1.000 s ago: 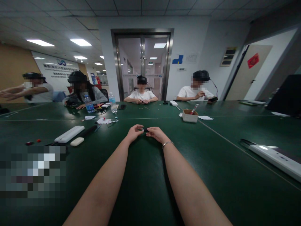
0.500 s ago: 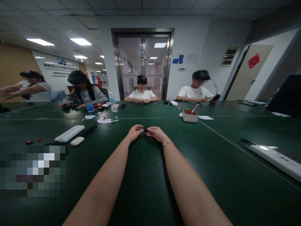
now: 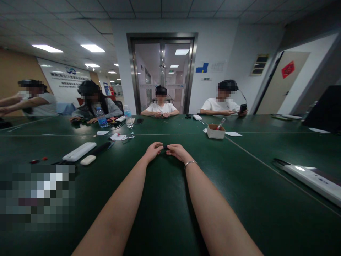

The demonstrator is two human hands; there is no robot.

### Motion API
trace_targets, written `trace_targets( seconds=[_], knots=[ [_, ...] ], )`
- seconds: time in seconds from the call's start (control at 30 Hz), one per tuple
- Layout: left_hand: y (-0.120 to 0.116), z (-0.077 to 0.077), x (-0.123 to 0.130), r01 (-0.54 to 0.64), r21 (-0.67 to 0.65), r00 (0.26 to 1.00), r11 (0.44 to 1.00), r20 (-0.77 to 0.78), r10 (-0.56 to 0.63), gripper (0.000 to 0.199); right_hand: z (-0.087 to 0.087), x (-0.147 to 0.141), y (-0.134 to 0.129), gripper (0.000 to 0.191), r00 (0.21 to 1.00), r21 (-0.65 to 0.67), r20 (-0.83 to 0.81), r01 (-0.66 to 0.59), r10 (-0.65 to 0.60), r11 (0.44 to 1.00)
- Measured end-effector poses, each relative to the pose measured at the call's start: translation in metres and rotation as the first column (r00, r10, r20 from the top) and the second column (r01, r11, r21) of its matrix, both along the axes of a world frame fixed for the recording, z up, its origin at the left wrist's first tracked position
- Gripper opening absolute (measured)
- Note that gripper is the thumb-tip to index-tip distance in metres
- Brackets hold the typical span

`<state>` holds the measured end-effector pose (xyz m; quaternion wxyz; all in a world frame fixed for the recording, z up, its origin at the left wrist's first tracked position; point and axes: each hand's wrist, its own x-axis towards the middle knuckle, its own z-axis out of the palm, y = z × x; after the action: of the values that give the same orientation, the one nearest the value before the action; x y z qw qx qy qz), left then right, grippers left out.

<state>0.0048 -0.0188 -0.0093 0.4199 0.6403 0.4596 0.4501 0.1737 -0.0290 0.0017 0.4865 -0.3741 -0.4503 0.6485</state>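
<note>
Both forearms stretch forward over the dark green table [image 3: 165,213]. My right hand [image 3: 178,151] is closed, its fingertips pinching a small black object [image 3: 165,147]. Facing it, my left hand [image 3: 154,150] has its thumb and fingers pressed together at the object's left end, where something small and pale shows. What exactly the left fingertips grip is too small to make out. The two hands are a short gap apart, joined by the black object, low over the table. A silver bracelet [image 3: 190,164] circles my right wrist.
Left: a white long device [image 3: 79,152], a cream oval case [image 3: 88,160] and red bits. Ahead: papers [image 3: 118,136], two bottles [image 3: 101,118] and a small box [image 3: 216,131]. Right: a white power strip [image 3: 314,177]. Several people with head-worn devices sit across the table.
My hands stay almost in place around the black object. The person at the far left has shifted slightly left, and the person at the right holds a dark device more upright.
</note>
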Motion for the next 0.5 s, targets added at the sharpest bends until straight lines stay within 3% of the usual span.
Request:
trace_targets(
  seconds=[0.5],
  knots=[
    [-0.0042, 0.0054, 0.0002, 0.028, -0.021, 0.999, 0.999, 0.021, -0.027, 0.026, -0.0009, 0.0005, 0.0012, 0.006, 1.000, -0.002, 0.002, -0.003, 0.003, 1.000]
  ],
)
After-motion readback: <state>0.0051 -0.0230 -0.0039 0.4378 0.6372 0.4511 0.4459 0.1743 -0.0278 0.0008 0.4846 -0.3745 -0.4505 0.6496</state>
